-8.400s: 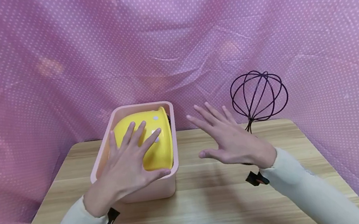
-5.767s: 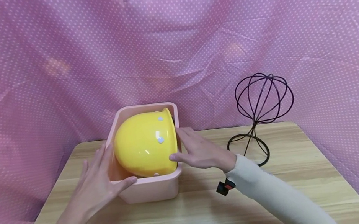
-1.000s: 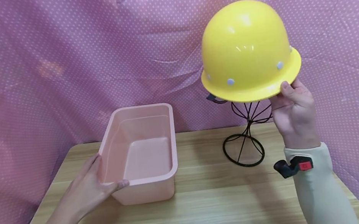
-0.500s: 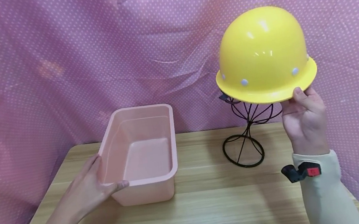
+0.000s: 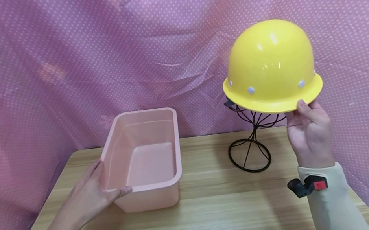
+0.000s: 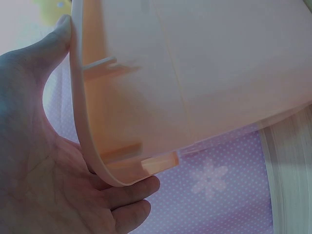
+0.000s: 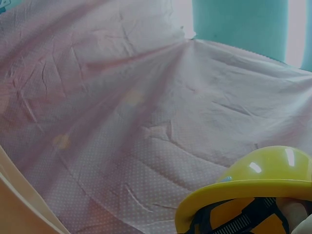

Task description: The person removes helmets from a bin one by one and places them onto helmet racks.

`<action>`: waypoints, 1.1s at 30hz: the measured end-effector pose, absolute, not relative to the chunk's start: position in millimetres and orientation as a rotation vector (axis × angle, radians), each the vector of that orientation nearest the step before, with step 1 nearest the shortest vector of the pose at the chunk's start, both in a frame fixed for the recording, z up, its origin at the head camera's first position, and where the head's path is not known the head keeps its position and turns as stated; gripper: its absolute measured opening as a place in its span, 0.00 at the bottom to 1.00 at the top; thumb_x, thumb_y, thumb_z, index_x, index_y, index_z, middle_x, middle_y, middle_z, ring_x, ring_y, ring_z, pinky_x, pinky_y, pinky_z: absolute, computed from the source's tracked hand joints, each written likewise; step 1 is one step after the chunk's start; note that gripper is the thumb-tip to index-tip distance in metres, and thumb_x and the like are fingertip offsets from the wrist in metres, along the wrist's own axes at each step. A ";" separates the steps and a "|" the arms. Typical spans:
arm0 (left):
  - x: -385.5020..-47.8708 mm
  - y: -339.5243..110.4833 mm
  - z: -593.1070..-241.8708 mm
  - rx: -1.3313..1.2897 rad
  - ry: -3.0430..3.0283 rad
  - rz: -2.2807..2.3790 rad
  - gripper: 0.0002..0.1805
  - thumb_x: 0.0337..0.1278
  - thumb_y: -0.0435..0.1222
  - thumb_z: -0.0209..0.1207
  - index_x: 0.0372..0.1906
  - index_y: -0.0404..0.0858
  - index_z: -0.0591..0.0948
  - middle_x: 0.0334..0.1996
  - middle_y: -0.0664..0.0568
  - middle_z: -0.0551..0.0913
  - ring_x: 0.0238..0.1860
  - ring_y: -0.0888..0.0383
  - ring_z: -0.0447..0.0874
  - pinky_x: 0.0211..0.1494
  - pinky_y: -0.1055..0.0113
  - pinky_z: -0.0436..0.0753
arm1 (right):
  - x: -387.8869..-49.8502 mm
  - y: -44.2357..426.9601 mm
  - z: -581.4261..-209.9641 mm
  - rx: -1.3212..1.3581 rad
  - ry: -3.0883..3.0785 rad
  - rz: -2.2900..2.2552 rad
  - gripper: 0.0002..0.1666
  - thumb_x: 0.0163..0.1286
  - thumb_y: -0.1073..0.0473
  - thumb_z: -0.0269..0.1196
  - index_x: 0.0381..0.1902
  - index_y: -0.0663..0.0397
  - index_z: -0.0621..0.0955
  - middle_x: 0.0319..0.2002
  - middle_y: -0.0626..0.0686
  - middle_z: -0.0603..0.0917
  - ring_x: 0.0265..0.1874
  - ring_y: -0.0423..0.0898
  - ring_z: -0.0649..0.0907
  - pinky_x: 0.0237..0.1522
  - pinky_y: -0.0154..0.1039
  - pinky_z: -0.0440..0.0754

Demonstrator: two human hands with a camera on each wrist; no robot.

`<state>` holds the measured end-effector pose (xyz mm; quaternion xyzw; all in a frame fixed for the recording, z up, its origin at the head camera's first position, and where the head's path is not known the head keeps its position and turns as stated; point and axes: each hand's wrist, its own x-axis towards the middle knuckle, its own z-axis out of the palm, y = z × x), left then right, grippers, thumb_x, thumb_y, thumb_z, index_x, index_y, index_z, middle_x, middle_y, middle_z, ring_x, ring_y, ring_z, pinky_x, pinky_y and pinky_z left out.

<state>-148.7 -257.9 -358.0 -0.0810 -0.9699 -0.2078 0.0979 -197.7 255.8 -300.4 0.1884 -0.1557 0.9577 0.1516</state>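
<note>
My right hand (image 5: 311, 136) pinches the near brim of a yellow hard hat (image 5: 270, 66), thumb on top and fingers beneath. Dome up, the hat hides the top of a black wire stand (image 5: 254, 125); I cannot tell whether they touch. In the right wrist view, dark straps (image 7: 243, 219) show inside the hat's shell. On the left, my left hand (image 5: 89, 195) grips the near left corner of a pink plastic bin (image 5: 177, 148), its thumb on the front rim. The left wrist view shows fingers (image 6: 134, 192) curled under the bin's rim.
Bin and stand rest on a wooden table (image 5: 217, 213), with a gap between them. The stand's round base (image 5: 251, 170) lies right of the bin. Pink dotted cloth (image 5: 175, 52) hangs behind and at both sides.
The hard hat lay in the bin in the oldest frames; now my right hand holds it up at the right. Over the last half second it has come down slightly. My left hand stays put.
</note>
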 end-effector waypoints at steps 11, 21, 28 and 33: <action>-150.5 -258.5 -359.1 -0.245 -2.873 -0.621 0.58 0.45 0.71 0.65 0.73 0.37 0.64 0.66 0.37 0.70 0.62 0.35 0.75 0.59 0.30 0.75 | -195.5 253.9 -309.2 0.488 -0.449 2.747 0.28 0.72 0.81 0.45 0.68 0.69 0.69 0.55 0.63 0.82 0.51 0.56 0.87 0.57 0.47 0.86; -152.1 -260.0 -359.5 -0.245 -2.876 -0.610 0.58 0.46 0.73 0.64 0.73 0.38 0.63 0.67 0.38 0.69 0.63 0.37 0.75 0.59 0.30 0.75 | -196.7 249.5 -316.5 0.430 -0.513 2.721 0.25 0.72 0.81 0.46 0.65 0.69 0.71 0.50 0.62 0.82 0.40 0.53 0.87 0.49 0.46 0.89; -151.5 -259.4 -359.2 -0.258 -2.876 -0.606 0.59 0.47 0.72 0.64 0.75 0.38 0.62 0.69 0.36 0.68 0.65 0.34 0.73 0.58 0.28 0.74 | -194.1 249.3 -319.8 0.399 -0.485 2.770 0.29 0.71 0.82 0.46 0.68 0.67 0.70 0.54 0.61 0.82 0.47 0.54 0.87 0.50 0.46 0.89; -151.3 -259.7 -359.5 -0.254 -2.875 -0.601 0.60 0.47 0.72 0.64 0.76 0.38 0.60 0.71 0.35 0.66 0.66 0.33 0.72 0.59 0.28 0.74 | -192.2 247.9 -322.1 0.389 -0.471 2.790 0.29 0.70 0.83 0.45 0.67 0.66 0.70 0.55 0.61 0.82 0.48 0.54 0.87 0.52 0.46 0.88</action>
